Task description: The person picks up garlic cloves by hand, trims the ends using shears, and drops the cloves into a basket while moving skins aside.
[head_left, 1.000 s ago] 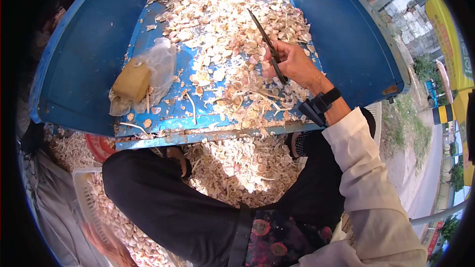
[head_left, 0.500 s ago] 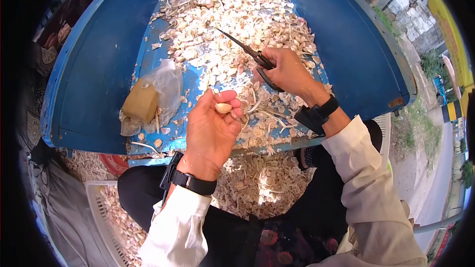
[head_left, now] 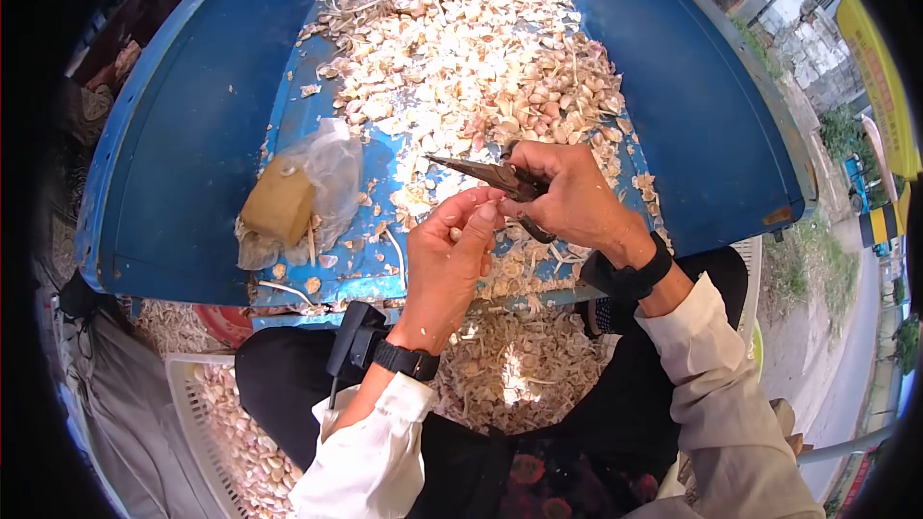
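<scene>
Dark scissors are in my right hand, their blades pointing left and looking nearly closed. My left hand has its fingers pinched round a pale garlic clove, only partly visible between them. The fingertips of both hands meet just below the scissors. Beyond them, a heap of garlic cloves and loose skins covers the blue metal tray. Left of my hands, a tan block lies on a crumpled clear plastic bag.
A white crate of garlic cloves stands at the lower left. Garlic skins are piled below the tray's front edge, between the person's dark-clothed legs. Blue side walls rise left and right. A road runs along the far right.
My left hand has moved up and right, its fingers closing round the clove. My right hand has come lower, and the scissors now sit just above the left fingertips.
</scene>
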A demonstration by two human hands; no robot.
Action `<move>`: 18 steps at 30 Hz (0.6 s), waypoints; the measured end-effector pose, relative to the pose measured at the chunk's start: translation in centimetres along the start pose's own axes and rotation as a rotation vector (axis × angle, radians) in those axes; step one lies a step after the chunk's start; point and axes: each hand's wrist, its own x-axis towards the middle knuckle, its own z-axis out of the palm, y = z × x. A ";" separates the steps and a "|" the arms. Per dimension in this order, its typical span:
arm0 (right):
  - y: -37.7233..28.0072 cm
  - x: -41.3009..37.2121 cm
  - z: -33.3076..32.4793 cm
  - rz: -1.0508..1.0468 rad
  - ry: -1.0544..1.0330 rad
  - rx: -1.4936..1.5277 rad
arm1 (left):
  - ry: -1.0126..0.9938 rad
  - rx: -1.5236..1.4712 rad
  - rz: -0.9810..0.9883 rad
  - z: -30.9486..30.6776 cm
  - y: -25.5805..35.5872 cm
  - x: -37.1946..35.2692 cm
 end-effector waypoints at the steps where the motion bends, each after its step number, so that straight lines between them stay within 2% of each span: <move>1: -0.4 -0.2 0.2 -0.024 -0.045 0.007 | -0.005 0.004 0.031 0.0 -0.1 -0.2; 2: -0.4 -0.4 0.4 0.034 -0.032 0.146 | 0.001 -0.095 0.000 -0.2 0.0 -0.3; 3: -0.6 -0.6 0.5 0.031 -0.031 0.145 | 0.000 -0.095 0.002 -0.3 0.0 -0.5; 5: -0.9 -1.0 0.8 0.121 -0.043 0.615 | -0.064 -0.356 -0.058 -0.8 -0.2 -0.8; 6: -0.9 -1.1 0.8 0.116 -0.061 0.708 | -0.065 -0.356 -0.058 -0.9 -0.3 -1.0; 7: -0.9 -1.4 0.8 0.118 -0.059 0.706 | -0.080 -0.405 -0.070 -0.9 -0.4 -1.2; 9: -1.3 -1.9 0.6 0.219 -0.077 0.894 | -0.099 -0.458 -0.086 -1.2 -0.6 -1.3; 11: -1.4 -2.3 -0.4 0.222 -0.129 0.884 | -0.188 -0.552 -0.116 -1.7 -0.4 -1.1; 13: -1.2 -2.7 -2.4 0.377 -0.194 0.340 | -0.182 -0.590 -0.154 -1.7 0.0 -1.3; 15: 2.0 -2.2 -3.4 0.361 -0.182 0.266 | -0.171 -0.634 -0.196 -1.1 0.5 -1.7; 17: 4.1 -0.9 -4.3 0.214 0.032 -0.213 | -0.082 -0.626 -0.268 -0.3 1.2 -2.1; 18: 4.8 0.0 -4.5 0.185 0.109 -0.268 | -0.105 -0.673 -0.250 -0.4 0.7 -1.9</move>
